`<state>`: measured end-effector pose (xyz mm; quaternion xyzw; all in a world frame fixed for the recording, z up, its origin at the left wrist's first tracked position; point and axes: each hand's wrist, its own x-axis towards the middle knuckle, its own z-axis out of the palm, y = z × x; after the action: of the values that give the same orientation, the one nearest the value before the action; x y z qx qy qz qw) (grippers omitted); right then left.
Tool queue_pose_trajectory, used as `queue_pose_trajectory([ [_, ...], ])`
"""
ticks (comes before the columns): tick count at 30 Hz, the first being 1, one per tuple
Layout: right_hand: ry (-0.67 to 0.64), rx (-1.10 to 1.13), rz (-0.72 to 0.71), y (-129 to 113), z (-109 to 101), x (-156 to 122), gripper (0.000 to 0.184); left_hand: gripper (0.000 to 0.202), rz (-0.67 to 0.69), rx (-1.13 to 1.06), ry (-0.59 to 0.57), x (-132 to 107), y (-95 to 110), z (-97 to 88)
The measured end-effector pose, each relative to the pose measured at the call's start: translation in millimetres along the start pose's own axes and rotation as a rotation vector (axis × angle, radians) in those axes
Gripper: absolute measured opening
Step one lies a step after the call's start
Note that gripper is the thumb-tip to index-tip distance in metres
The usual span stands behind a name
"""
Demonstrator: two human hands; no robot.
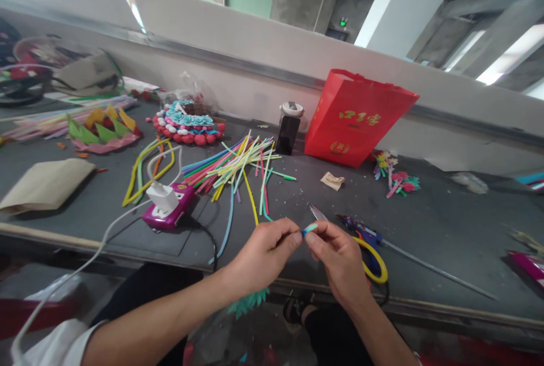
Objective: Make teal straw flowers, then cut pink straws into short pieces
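My left hand and my right hand meet above the table's front edge, thumbs and forefingers pinched together. Between them is a small blue and light-green strip, held at its two ends; its exact kind is too small to make out. Close to my right hand lie scissors with a yellow handle, partly covered by that hand. Beside them rests a blue glue gun with a long clear glue stick sticking out behind. Under my left forearm shows a teal leaf-like piece, below table level.
Colourful thin strips are heaped mid-table. Around stand a purple power strip with a white plug, a dark bottle, a red paper bag, a flowered ornament and a brown envelope. A white cable crosses the left front edge.
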<state>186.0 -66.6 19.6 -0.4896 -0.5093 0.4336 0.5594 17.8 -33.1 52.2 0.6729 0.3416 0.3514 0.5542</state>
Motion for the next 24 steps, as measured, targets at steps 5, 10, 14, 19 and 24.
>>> queue_pose_trajectory([
  [5,-0.089,0.094,-0.065,0,-3,-1,0.009,0.023,-0.334,-0.564,-0.201,0,-1,-2.4],
  [10,-0.176,0.154,-0.181,0,-4,-1,0.008,0.016,-0.471,-0.918,-0.518,3,-6,-9.8],
  [14,-0.166,0.085,-0.135,-1,-7,0,0.008,0.016,-0.483,-0.937,-0.558,4,-9,-10.3],
  [19,-0.056,0.005,-0.041,1,-8,3,0.013,0.024,-0.311,-0.587,-0.23,5,-12,-0.4],
  [24,0.03,-0.01,0.019,4,-3,2,0.012,0.017,0.017,-0.054,0.031,4,-11,4.2],
])
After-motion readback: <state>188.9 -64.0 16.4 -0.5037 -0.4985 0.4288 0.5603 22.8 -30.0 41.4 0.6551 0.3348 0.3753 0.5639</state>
